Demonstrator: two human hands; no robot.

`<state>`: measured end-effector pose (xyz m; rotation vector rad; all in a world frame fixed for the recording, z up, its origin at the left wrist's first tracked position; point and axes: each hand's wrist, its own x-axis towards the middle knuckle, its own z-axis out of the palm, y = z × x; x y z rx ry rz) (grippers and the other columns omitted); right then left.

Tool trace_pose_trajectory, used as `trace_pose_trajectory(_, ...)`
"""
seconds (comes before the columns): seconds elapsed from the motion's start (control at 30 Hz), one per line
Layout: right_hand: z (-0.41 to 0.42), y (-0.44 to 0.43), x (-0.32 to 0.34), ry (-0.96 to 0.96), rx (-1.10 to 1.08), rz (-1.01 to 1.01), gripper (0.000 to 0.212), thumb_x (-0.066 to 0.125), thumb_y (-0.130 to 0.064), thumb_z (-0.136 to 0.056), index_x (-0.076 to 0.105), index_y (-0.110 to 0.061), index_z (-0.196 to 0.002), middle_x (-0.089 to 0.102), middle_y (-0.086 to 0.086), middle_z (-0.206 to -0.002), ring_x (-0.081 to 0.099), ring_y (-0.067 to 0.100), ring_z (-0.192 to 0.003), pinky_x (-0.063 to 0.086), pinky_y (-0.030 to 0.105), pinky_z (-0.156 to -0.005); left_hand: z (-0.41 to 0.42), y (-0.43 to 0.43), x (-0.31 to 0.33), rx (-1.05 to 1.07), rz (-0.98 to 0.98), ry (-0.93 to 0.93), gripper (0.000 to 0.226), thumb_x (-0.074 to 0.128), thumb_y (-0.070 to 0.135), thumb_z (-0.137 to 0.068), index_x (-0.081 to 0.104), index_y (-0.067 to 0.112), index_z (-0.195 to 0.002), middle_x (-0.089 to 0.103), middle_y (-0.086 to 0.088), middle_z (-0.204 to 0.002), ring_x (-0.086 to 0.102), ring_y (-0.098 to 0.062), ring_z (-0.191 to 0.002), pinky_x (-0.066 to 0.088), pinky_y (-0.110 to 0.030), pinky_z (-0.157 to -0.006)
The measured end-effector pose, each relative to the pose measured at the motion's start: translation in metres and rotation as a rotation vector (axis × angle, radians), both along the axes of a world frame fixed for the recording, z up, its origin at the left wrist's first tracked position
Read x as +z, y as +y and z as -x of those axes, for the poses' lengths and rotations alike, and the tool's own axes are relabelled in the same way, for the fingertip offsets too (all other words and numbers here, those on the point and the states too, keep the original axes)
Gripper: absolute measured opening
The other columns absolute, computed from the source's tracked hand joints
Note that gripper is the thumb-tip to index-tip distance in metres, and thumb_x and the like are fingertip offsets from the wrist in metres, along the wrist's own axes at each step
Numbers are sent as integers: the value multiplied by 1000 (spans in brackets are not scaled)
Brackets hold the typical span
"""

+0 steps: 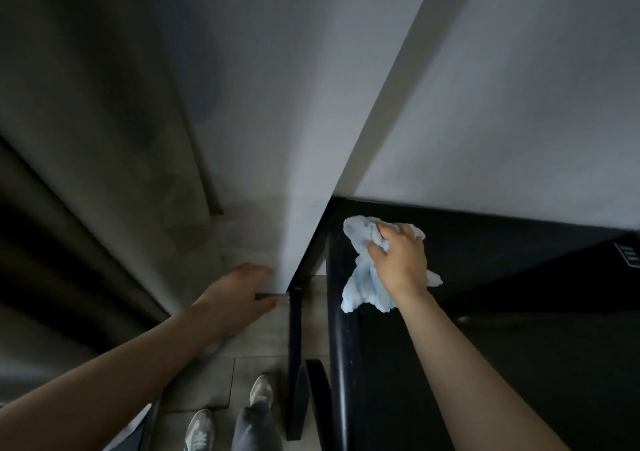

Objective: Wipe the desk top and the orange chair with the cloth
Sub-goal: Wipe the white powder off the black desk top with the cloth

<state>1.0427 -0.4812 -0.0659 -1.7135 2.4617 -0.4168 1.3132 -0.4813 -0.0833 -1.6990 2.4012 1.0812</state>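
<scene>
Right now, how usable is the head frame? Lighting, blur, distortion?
Head view: dim overall, the black desk top nearly featureless; the light blue cloth under the right hand stands out clearly; left hand slightly motion-blurred; wide-angle lens splays the wall corner; no glare.

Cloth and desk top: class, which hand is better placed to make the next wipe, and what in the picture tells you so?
Right. The right hand grips the cloth on the dark desk top. The left hand is empty, off the desk's edge by the wall.

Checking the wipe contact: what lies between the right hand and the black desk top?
Head view: only the crumpled blue cloth, under the right hand on the desk top.
</scene>
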Motion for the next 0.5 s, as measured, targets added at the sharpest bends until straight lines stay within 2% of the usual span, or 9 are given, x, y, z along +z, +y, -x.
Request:
trace_pose_trajectory(0.1, 17, -44, -17, -24, 7, -47, 32, 57, -34, -92, 59, -29, -124, 53, 3, -125, 50, 28, -113, 52, 44, -84, 11, -16, -4, 54, 6, -24, 72, 57, 63, -80, 45, 23, -139, 46, 2, -142, 43, -14, -130, 29, -18, -102)
trace_pose_trajectory(0.17, 27, -70, -31, -40, 2, -82, 34, 54, -35, -93, 57, -31, -127, 49, 2, -131, 47, 30, -116, 49, 46, -88, 18, -27, -9, 64, -3, -29, 85, 48, 72, -70, 46, 22, -139, 47, 3, -141, 43, -14, -130, 29, -17, -102)
trace_pose_trajectory(0.23, 33, -94, -46, -39, -2, -130, 35, 53, -36, -93, 56, -31, -128, 47, 2, -134, 45, 31, -118, 47, 48, -91, 23, -38, -12, 82, 1, -37, 92, 39, 70, -60, 47, 22, -138, 48, 2, -140, 44, -14, -130, 30, -17, -102)
trace_pose_trajectory(0.33, 37, -124, -65, -42, 8, -191, 35, 51, -37, -94, 56, -30, -127, 49, 4, -133, 45, 32, -120, 44, 51, -94, 27, -51, -18, 106, -24, -26, 91, 38, 67, -61, 46, 21, -138, 48, 2, -140, 44, -14, -130, 28, -15, -102)
trace_pose_trajectory(0.4, 37, -140, -76, -48, 19, -209, 34, 51, -36, -93, 57, -30, -126, 48, 5, -133, 43, 32, -121, 41, 53, -96, 27, -57, -23, 100, -35, -33, 102, 29, 76, -54, 47, 20, -138, 49, 2, -139, 45, -14, -129, 28, -14, -100)
trace_pose_trajectory(0.5, 33, -162, -87, -28, 20, -249, 34, 50, -36, -95, 55, -34, -128, 45, 4, -136, 38, 32, -124, 37, 55, -101, 26, -65, -31, 116, -28, -48, 111, 18, 77, -48, 49, 20, -137, 51, 1, -137, 47, -16, -127, 31, -17, -101)
